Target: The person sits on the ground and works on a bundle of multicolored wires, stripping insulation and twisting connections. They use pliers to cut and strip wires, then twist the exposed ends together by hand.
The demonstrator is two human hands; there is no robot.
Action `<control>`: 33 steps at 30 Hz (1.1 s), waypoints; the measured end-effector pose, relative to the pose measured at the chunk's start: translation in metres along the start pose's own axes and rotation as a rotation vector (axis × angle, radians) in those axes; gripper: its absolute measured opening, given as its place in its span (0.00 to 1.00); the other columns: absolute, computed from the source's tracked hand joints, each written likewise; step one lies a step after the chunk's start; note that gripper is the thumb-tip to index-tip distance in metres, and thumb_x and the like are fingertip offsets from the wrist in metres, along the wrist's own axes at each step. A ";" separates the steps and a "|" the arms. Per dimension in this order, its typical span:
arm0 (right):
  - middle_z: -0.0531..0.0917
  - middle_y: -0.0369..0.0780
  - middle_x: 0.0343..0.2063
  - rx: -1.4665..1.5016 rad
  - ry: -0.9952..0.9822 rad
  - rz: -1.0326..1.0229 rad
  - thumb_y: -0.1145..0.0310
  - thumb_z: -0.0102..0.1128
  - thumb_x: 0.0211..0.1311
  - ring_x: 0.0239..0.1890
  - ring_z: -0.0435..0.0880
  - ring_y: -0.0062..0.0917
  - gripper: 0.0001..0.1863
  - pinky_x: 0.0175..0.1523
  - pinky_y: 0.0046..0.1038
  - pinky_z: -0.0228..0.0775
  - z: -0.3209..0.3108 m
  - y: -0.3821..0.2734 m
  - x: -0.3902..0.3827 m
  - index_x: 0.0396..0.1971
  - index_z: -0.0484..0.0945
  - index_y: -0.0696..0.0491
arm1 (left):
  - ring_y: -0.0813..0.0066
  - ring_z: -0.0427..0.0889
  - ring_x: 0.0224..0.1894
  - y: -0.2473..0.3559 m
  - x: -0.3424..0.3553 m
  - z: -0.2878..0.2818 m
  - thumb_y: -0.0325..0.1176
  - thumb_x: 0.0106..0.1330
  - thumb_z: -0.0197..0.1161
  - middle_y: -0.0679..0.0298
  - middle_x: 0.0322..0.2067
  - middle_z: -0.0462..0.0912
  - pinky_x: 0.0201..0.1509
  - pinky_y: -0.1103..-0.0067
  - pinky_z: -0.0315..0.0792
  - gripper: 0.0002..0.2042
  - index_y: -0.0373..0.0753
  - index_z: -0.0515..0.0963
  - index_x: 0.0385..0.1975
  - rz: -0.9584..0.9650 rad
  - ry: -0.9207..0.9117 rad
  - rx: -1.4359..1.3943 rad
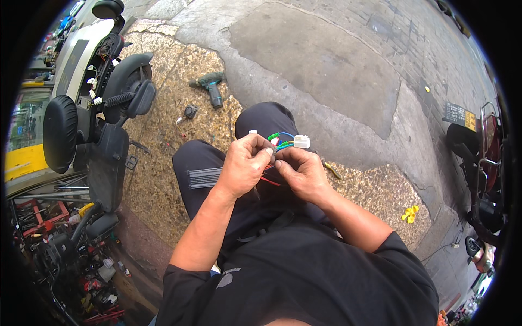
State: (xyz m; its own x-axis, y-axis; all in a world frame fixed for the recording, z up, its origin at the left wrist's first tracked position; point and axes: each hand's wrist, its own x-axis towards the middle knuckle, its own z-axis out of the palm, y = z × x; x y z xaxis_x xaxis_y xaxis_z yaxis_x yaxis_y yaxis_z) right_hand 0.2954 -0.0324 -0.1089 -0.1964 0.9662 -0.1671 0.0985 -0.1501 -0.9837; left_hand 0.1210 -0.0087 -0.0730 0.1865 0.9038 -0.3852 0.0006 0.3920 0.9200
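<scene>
My left hand [243,164] and my right hand [305,175] meet above my lap, fingertips pinched together on a bundle of thin wires. Blue and green wires [284,145] rise past my fingers to a white plug connector [302,142], and a green terminal sleeve [273,137] stands beside them. A red wire [270,181] hangs below my hands. The exact spot between my fingertips is hidden. Across my left thigh lies a grey finned metal box [205,178], partly under my left wrist.
A cordless drill [212,88] and a small black part [190,112] lie on the pebbled ground ahead. Pliers [332,170] rest right of my knee, farther off a yellow flower [410,214]. A partly dismantled scooter [109,108] stands left, with tools [49,217] behind; another vehicle [485,174] is right.
</scene>
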 end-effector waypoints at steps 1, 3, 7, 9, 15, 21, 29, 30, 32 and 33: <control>0.86 0.42 0.27 -0.011 -0.006 -0.022 0.72 0.65 0.63 0.29 0.82 0.21 0.07 0.37 0.29 0.76 -0.001 -0.001 0.000 0.39 0.84 0.59 | 0.86 0.78 0.31 0.001 0.000 -0.001 0.19 0.67 0.58 0.67 0.29 0.82 0.34 0.84 0.73 0.02 0.31 0.77 0.35 -0.004 -0.004 -0.008; 0.85 0.41 0.26 -0.036 -0.039 -0.020 0.72 0.64 0.64 0.29 0.82 0.21 0.06 0.36 0.29 0.75 -0.005 -0.003 0.000 0.36 0.84 0.59 | 0.86 0.77 0.31 0.001 -0.002 -0.003 0.19 0.67 0.58 0.66 0.29 0.82 0.35 0.85 0.73 0.02 0.31 0.77 0.35 0.008 -0.033 -0.052; 0.84 0.38 0.25 0.004 -0.055 0.025 0.72 0.62 0.64 0.29 0.79 0.18 0.05 0.36 0.27 0.72 -0.005 -0.004 0.003 0.32 0.82 0.58 | 0.88 0.77 0.31 -0.003 -0.002 -0.003 0.18 0.66 0.58 0.67 0.30 0.81 0.35 0.85 0.72 0.02 0.32 0.77 0.34 0.051 -0.039 -0.054; 0.83 0.34 0.25 0.085 -0.068 0.046 0.73 0.61 0.65 0.29 0.76 0.15 0.05 0.36 0.25 0.71 -0.004 -0.004 0.003 0.31 0.81 0.58 | 0.88 0.76 0.31 -0.007 0.000 0.000 0.18 0.66 0.58 0.68 0.30 0.81 0.34 0.85 0.72 0.02 0.32 0.77 0.34 0.092 -0.012 0.000; 0.77 0.27 0.25 0.425 -0.165 0.218 0.74 0.59 0.67 0.30 0.70 0.10 0.05 0.35 0.20 0.65 -0.010 -0.013 0.001 0.29 0.80 0.56 | 0.87 0.75 0.31 -0.013 -0.002 0.003 0.19 0.65 0.59 0.68 0.29 0.80 0.34 0.83 0.71 0.01 0.31 0.77 0.33 0.121 0.014 0.096; 0.79 0.30 0.25 0.335 -0.208 0.243 0.71 0.59 0.69 0.26 0.73 0.11 0.05 0.32 0.20 0.67 -0.015 -0.021 -0.002 0.34 0.80 0.56 | 0.85 0.75 0.33 -0.006 -0.002 0.000 0.21 0.67 0.57 0.66 0.30 0.80 0.36 0.82 0.71 0.02 0.30 0.76 0.34 0.098 -0.007 0.104; 0.80 0.33 0.26 0.627 -0.153 0.313 0.71 0.60 0.67 0.24 0.78 0.15 0.04 0.30 0.20 0.70 -0.017 -0.014 0.002 0.36 0.80 0.56 | 0.85 0.76 0.32 -0.005 0.001 0.004 0.21 0.68 0.57 0.65 0.30 0.80 0.35 0.82 0.71 0.03 0.29 0.77 0.35 0.110 0.023 0.103; 0.80 0.33 0.25 0.655 -0.153 0.315 0.72 0.60 0.67 0.24 0.78 0.15 0.04 0.30 0.20 0.70 -0.016 -0.013 0.002 0.36 0.80 0.56 | 0.85 0.76 0.31 -0.005 0.001 0.003 0.21 0.68 0.58 0.65 0.29 0.81 0.34 0.82 0.71 0.03 0.29 0.77 0.35 0.100 0.022 0.092; 0.80 0.33 0.24 0.671 -0.165 0.346 0.72 0.61 0.66 0.23 0.77 0.16 0.04 0.30 0.20 0.70 -0.016 -0.012 0.004 0.34 0.80 0.56 | 0.86 0.76 0.32 -0.004 0.001 0.002 0.21 0.68 0.57 0.67 0.30 0.80 0.36 0.83 0.71 0.02 0.29 0.77 0.35 0.076 0.011 0.085; 0.79 0.33 0.24 0.677 -0.170 0.365 0.72 0.61 0.65 0.23 0.77 0.16 0.04 0.29 0.20 0.69 -0.016 -0.012 0.005 0.34 0.80 0.56 | 0.86 0.75 0.33 -0.004 0.000 0.002 0.20 0.69 0.57 0.68 0.31 0.80 0.37 0.84 0.71 0.02 0.30 0.77 0.36 0.062 0.001 0.089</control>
State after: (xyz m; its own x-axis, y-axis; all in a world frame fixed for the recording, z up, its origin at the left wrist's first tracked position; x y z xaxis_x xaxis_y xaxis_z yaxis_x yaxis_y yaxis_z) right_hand 0.3085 -0.0223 -0.0966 -0.4177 0.7942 -0.4413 -0.4196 -0.5994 -0.6817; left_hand 0.1225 -0.0103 -0.0767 0.1876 0.9261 -0.3274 0.0769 0.3184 0.9448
